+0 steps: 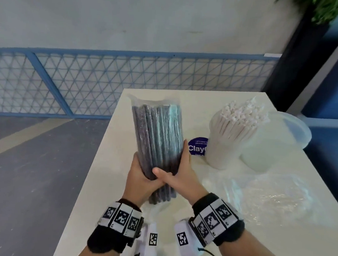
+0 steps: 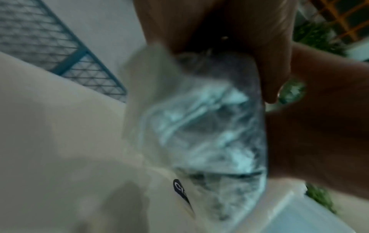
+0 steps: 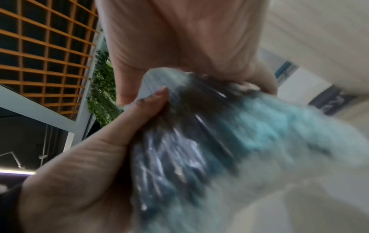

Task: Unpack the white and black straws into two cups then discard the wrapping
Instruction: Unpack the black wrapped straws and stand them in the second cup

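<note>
Black straw pack (image 1: pixel 156 145) upright at frame centre, gripped by both my hands.
My left hand (image 1: pixel 141 177) and right hand (image 1: pixel 178 176) wrap its lower end; long axis rises away; empty cup (image 1: pixel 270 142) lies right.

The head view looks forward and down from above onto the white table (image 1: pixel 106 163), both hands in mid-frame. Each wrist view looks along its palm from very close, tilted upward it seems through the blur. All three share the wrapped black straws (image 1: pixel 158 131).
</note>
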Action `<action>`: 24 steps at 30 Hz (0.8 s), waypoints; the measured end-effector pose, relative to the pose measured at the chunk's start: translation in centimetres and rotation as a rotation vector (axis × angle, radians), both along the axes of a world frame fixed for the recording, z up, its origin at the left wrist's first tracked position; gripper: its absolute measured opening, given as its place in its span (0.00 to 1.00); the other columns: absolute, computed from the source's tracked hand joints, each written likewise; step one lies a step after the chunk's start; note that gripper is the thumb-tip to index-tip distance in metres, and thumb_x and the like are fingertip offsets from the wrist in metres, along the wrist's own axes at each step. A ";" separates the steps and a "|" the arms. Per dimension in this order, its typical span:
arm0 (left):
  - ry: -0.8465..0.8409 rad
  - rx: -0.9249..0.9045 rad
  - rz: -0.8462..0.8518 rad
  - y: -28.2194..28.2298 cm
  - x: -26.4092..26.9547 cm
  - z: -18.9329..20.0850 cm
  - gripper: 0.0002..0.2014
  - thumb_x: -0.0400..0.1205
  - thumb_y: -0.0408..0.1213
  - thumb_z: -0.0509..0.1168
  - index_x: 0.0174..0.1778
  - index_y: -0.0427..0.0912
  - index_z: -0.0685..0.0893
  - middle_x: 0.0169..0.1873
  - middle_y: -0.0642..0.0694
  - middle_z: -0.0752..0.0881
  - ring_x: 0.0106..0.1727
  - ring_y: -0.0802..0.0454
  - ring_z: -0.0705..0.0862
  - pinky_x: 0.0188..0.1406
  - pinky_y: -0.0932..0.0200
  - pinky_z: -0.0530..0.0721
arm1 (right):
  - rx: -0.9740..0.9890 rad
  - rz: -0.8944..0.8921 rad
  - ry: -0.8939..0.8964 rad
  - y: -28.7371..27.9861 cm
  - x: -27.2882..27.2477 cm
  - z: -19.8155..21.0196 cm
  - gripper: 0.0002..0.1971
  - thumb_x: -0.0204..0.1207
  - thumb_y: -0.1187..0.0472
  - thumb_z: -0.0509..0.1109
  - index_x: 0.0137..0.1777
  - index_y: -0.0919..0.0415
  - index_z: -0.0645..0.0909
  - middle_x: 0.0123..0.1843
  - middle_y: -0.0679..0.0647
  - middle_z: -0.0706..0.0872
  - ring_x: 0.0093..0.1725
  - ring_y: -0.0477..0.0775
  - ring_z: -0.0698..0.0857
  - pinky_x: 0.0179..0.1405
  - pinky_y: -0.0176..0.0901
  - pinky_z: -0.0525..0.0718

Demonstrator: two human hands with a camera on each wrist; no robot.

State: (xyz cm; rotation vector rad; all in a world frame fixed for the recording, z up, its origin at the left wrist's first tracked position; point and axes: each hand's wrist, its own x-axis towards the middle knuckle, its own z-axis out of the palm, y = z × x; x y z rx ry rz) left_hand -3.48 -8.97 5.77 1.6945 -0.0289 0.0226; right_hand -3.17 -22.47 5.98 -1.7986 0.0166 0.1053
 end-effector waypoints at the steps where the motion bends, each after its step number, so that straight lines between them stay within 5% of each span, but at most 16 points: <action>1: -0.049 0.039 -0.029 -0.9 -0.5 0.3 0.34 0.57 0.30 0.80 0.55 0.51 0.71 0.48 0.49 0.86 0.50 0.62 0.88 0.45 0.66 0.85 | 0.024 -0.002 -0.014 -0.7 -0.2 0.5 0.68 0.48 0.32 0.78 0.80 0.45 0.35 0.81 0.48 0.55 0.81 0.48 0.59 0.79 0.56 0.66; 7: -0.186 0.201 -0.087 -7.2 -3.4 2.8 0.35 0.58 0.30 0.81 0.44 0.53 0.61 0.41 0.57 0.77 0.40 0.75 0.83 0.29 0.73 0.79 | 0.163 0.130 -0.098 -6.8 -2.5 2.6 0.71 0.49 0.44 0.85 0.80 0.51 0.35 0.79 0.53 0.66 0.76 0.46 0.71 0.75 0.53 0.73; 10: -0.187 0.168 -0.141 -10.0 -4.7 4.0 0.36 0.59 0.29 0.82 0.44 0.54 0.60 0.46 0.57 0.77 0.42 0.78 0.82 0.31 0.77 0.78 | 0.214 0.122 -0.117 -9.4 -4.2 3.1 0.65 0.47 0.42 0.85 0.79 0.60 0.50 0.71 0.53 0.77 0.69 0.43 0.78 0.67 0.39 0.80; 13: -0.213 0.146 -0.240 -13.2 -5.8 4.1 0.39 0.61 0.36 0.82 0.52 0.60 0.59 0.61 0.52 0.75 0.57 0.76 0.80 0.45 0.77 0.80 | 0.276 0.106 -0.128 -13.3 -5.7 3.5 0.54 0.51 0.46 0.85 0.74 0.66 0.64 0.65 0.54 0.84 0.65 0.47 0.83 0.62 0.40 0.82; 17: -0.196 0.104 -0.418 -17.4 -6.4 4.5 0.50 0.63 0.47 0.78 0.70 0.68 0.47 0.79 0.50 0.59 0.78 0.59 0.67 0.72 0.59 0.74 | 0.338 0.145 -0.090 -19.0 -7.0 3.7 0.45 0.54 0.45 0.83 0.70 0.65 0.72 0.62 0.55 0.87 0.63 0.54 0.84 0.57 0.40 0.83; 21: -0.108 0.009 -0.537 -19.7 -5.6 5.0 0.46 0.66 0.47 0.72 0.71 0.64 0.46 0.68 0.64 0.69 0.68 0.72 0.74 0.63 0.72 0.75 | 0.284 0.177 -0.026 -23.7 -7.9 3.6 0.44 0.52 0.48 0.84 0.68 0.63 0.73 0.60 0.57 0.87 0.61 0.56 0.85 0.57 0.47 0.84; 24: -0.043 -0.064 -0.446 -19.7 -4.5 5.1 0.49 0.54 0.52 0.81 0.69 0.55 0.63 0.61 0.49 0.81 0.61 0.60 0.83 0.61 0.55 0.83 | 0.144 0.260 -0.029 -25.9 -8.1 4.6 0.30 0.57 0.56 0.76 0.63 0.49 0.76 0.57 0.48 0.89 0.58 0.49 0.86 0.55 0.40 0.84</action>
